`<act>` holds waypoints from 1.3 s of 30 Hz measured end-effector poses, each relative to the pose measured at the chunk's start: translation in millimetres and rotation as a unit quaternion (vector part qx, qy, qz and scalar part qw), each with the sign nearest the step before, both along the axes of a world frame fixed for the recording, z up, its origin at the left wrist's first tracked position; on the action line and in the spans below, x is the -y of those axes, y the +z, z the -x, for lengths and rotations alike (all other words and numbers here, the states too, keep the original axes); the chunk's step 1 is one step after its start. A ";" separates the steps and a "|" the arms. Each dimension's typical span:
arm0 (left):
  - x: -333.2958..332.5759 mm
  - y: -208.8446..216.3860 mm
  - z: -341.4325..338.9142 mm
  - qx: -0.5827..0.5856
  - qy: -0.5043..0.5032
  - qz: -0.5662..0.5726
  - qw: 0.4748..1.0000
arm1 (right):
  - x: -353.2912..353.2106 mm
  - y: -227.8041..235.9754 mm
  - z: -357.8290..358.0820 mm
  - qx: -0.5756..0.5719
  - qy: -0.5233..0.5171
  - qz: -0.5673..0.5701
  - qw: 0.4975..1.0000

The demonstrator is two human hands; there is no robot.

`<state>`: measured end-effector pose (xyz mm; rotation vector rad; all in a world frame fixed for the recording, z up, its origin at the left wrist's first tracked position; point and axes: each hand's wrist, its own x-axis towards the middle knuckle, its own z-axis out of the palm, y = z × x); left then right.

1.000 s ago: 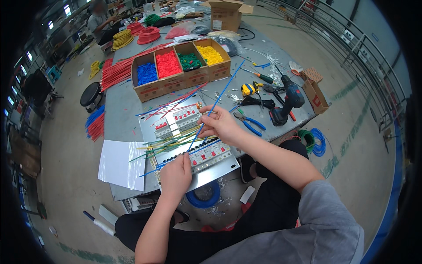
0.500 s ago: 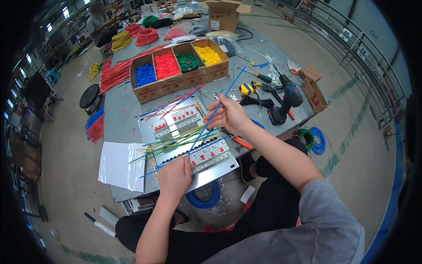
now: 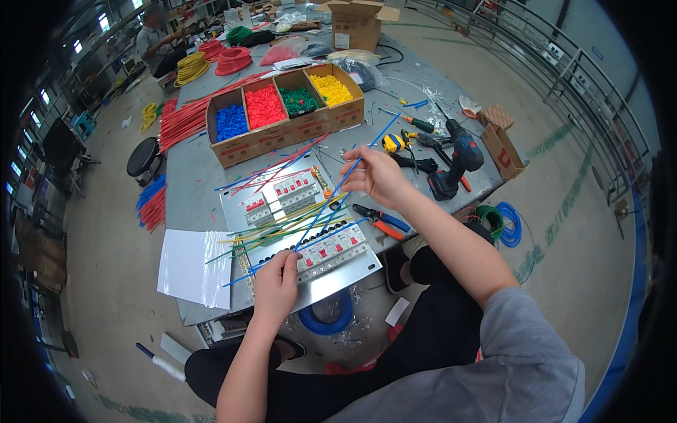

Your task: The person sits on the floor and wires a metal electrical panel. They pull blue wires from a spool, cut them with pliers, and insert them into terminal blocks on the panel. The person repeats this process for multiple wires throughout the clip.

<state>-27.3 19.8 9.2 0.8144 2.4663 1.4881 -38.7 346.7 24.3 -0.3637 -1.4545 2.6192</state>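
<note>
A straight blue wire slants up and to the right between my two hands. Its lower end is pinched in my left hand, over the near edge of a metal mounting plate. Higher up, the wire runs through the loosely curled fingers of my right hand, and its tip sticks out beyond them. On the plate sit a near row of circuit breakers with red switches and a farther group of breakers. Yellow and green wires lie across the plate between the rows.
Behind the plate stands a divided cardboard box of coloured caps. To the right lie wire strippers, a tape measure and a cordless drill. White sheets lie at the left. Red wires and a seated person are farther back.
My right hand has shifted slightly right, uncovering more of the wire strippers. My left hand has moved a little left. The blue wire stays between both hands.
</note>
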 end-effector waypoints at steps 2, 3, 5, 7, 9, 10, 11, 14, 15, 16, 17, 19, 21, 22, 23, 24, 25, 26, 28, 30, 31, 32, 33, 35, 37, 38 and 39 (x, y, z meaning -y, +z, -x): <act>-1.6 3.9 -1.5 0.021 -0.005 0.003 1.000 | 12.3 -4.9 0.6 0.020 0.005 -0.042 0.999; -1.6 1.8 -1.1 0.024 -0.006 0.001 1.000 | 18.1 -6.0 0.3 0.030 0.008 -0.063 0.998; -3.2 -2.8 0.1 0.028 -0.008 -0.004 1.000 | 20.6 -5.5 -1.4 0.033 0.015 -0.035 0.999; -3.5 -0.9 0.3 0.028 -0.003 0.011 1.000 | 21.4 -5.8 -1.5 0.040 0.007 -0.033 0.999; -4.0 -0.9 0.7 -0.021 -0.001 0.015 1.000 | 19.2 -4.8 -0.6 0.049 0.008 -0.027 0.998; -4.2 -4.0 0.5 -0.069 -0.002 0.011 0.998 | 17.9 -4.3 -0.3 0.054 0.009 -0.023 0.998; -4.3 -5.9 0.0 -0.117 -0.004 0.008 0.993 | 16.9 -3.9 -0.9 0.058 0.013 -0.018 0.998; -1.4 -6.2 1.8 -0.231 -0.023 0.067 0.970 | 13.7 -1.4 -3.6 0.063 0.025 -0.016 0.998; -1.1 -5.4 0.9 -0.252 -0.028 0.080 0.964 | 12.7 0.4 -4.7 0.063 0.029 -0.023 0.997; -0.4 -3.5 -0.3 -0.272 -0.032 0.094 0.957 | 11.8 1.5 -5.4 0.062 0.034 -0.030 0.997; -0.3 -2.2 -1.3 -0.294 -0.036 0.107 0.949 | 10.1 1.0 -5.6 0.055 0.036 -0.042 0.997; -1.3 -4.3 -3.2 -0.303 -0.035 0.109 0.946 | 7.3 -0.6 -5.9 0.041 0.040 -0.067 0.996; -0.2 -5.9 -4.1 -0.311 -0.031 0.111 0.944 | 9.3 0.2 -5.7 0.035 0.035 -0.063 0.997; 0.2 -6.4 -4.2 -0.313 -0.029 0.110 0.943 | 10.6 0.5 -5.6 0.032 0.033 -0.061 0.997; -0.3 -6.7 -3.9 -0.317 -0.029 0.107 0.942 | 12.2 0.2 -6.6 0.036 0.031 -0.052 0.998; -0.3 -7.2 -3.5 -0.325 -0.031 0.111 0.939 | 15.7 -1.2 -8.1 0.040 0.029 -0.043 0.998; -0.1 -7.9 -3.0 -0.334 -0.033 0.115 0.935 | 19.4 -2.7 -9.5 0.044 0.026 -0.034 0.998; 0.6 -8.1 -2.6 -0.343 -0.034 0.119 0.931 | 24.6 -4.4 -10.0 0.047 0.029 -0.035 0.998; 1.1 -7.0 -2.8 -0.353 -0.037 0.135 0.925 | 33.3 -6.8 -10.1 0.053 0.035 -0.036 0.997; 0.9 -7.0 -4.4 -0.356 -0.040 0.144 0.922 | 32.4 -6.4 -8.9 0.042 0.043 -0.049 0.997; 0.9 -7.1 -5.0 -0.355 -0.040 0.146 0.923 | 31.6 -6.0 -8.2 0.036 0.047 -0.055 0.997; 0.9 -6.8 -4.9 -0.354 -0.041 0.147 0.923 | 30.4 -5.5 -7.6 0.035 0.052 -0.047 0.997; 1.5 -6.9 -4.6 -0.354 -0.041 0.143 0.923 | 28.7 -4.8 -7.6 0.034 0.056 -0.038 0.997; 2.6 -6.6 -3.3 -0.353 -0.044 0.133 0.925 | 19.6 -5.0 -6.6 0.030 0.042 -0.024 0.998; 4.8 -1.3 -2.6 -0.345 -0.047 0.139 0.927 | 1.3 -6.6 -2.7 0.023 0.003 -0.012 1.000; 7.8 1.0 -2.1 -0.340 -0.045 0.145 0.928 | -3.8 -3.1 -1.5 0.022 -0.018 -0.025 0.999; 9.0 0.5 -1.1 -0.341 -0.038 0.137 0.929 | -13.6 -3.9 -0.3 0.013 -0.030 -0.029 0.999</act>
